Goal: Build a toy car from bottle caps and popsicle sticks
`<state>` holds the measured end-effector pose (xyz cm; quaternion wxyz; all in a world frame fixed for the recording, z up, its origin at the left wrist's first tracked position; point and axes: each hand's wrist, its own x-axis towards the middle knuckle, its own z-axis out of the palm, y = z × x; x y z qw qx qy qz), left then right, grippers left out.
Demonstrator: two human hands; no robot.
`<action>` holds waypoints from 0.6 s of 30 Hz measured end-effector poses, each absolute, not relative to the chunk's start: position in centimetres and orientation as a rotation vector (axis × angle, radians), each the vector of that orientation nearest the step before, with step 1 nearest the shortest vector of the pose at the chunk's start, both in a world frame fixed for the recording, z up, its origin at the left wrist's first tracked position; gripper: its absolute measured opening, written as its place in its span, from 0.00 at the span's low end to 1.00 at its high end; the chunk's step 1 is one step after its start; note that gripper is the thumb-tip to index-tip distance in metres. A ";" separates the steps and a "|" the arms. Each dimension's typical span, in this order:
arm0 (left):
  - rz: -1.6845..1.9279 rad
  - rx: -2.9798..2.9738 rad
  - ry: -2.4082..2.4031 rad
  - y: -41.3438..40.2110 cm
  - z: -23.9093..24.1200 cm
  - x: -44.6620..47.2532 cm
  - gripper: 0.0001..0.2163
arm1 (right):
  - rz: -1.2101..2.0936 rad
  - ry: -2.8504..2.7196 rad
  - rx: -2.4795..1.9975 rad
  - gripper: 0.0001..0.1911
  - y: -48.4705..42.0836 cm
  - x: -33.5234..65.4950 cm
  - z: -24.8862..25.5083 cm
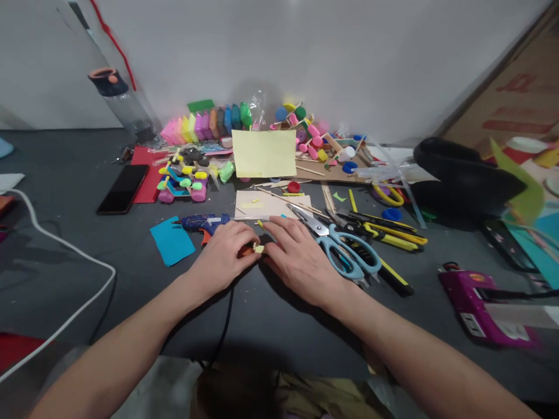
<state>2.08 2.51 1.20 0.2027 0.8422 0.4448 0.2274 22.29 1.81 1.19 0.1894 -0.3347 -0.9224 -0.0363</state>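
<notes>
My left hand (225, 251) is closed around a small orange-brown piece (247, 250), largely hidden by the fingers. Against it, my right hand (301, 262) pinches a small pale yellow strip (259, 249), so the two hands almost meet. Just behind my left hand lies a blue glue gun (203, 222) with an orange trigger. A pair of scissors (349, 247) with grey-blue handles rests open beside my right hand. Past the fingertips is a cream card (273, 202) with bits of stick on it.
A blue paper piece (173, 241), a phone (123, 189) and a small model with pink wheels (183, 183) lie left. Yellow cutters (393, 237) and a purple tape dispenser (484, 308) are right. A yellow sheet (264, 153) stands behind; a bottle (124, 107) leans at the wall.
</notes>
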 end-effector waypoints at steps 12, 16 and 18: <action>0.614 2.392 1.230 2.4 1.3 1.8 0.07 | -0.142 -2.579 -0.929 0.10 1.8 22.4 0.8; 0.664 2.374 1.223 2.4 1.4 1.9 0.06 | -0.093 -2.564 -0.947 0.08 1.8 22.5 1.0; 0.694 2.362 1.218 2.3 1.4 2.0 0.05 | -0.063 -2.547 -0.961 0.08 1.9 22.5 1.1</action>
